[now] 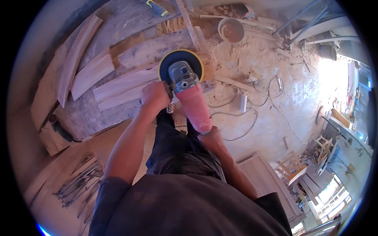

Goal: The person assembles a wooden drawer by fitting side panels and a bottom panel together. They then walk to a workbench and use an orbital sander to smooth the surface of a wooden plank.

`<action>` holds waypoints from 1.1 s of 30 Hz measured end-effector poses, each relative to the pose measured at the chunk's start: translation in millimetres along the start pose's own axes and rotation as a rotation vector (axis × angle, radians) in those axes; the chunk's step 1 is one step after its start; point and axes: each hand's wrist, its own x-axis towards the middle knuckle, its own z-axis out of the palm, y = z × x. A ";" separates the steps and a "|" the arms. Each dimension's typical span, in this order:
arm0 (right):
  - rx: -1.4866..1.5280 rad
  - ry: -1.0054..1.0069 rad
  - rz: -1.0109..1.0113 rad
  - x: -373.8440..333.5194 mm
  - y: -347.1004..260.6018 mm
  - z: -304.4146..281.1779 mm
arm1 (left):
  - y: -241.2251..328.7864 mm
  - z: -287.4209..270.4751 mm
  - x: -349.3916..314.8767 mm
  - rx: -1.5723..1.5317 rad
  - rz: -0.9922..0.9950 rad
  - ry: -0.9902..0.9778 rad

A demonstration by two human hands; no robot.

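A large angle grinder [193, 102] with a red body and grey metal head is held in front of me by both hands. Its round dark disc [167, 61] has a yellow rim and covers the right ends of some boards. My left hand [155, 95] is closed around the side handle beside the head. At the rear end of the red body, my right hand [212, 138] is closed on the grip. Pale wooden boards [126, 87] lie on the workbench under and left of the disc. Whether the disc touches the wood, I cannot tell.
Another small power tool [59, 128] lies on the workbench [92, 112] at left, and a yellow-and-grey hand tool [158, 8] at the far side. A bucket [231, 30] stands on the dusty floor. Cables [252, 126] loop at right, near wood scraps. Metal clamps [78, 185] are at lower left.
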 end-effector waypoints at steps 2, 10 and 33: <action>0.022 0.022 0.049 3.1 14.6 -10.0 | 24.9 -1.3 10.0 0.014 0.057 0.000; 0.102 0.037 0.043 -9.4 50.4 -26.8 | 71.0 6.5 4.0 0.095 0.130 -0.113; 0.033 -0.059 -0.082 7.4 32.1 -15.2 | 33.7 7.0 -3.3 0.043 -0.061 0.045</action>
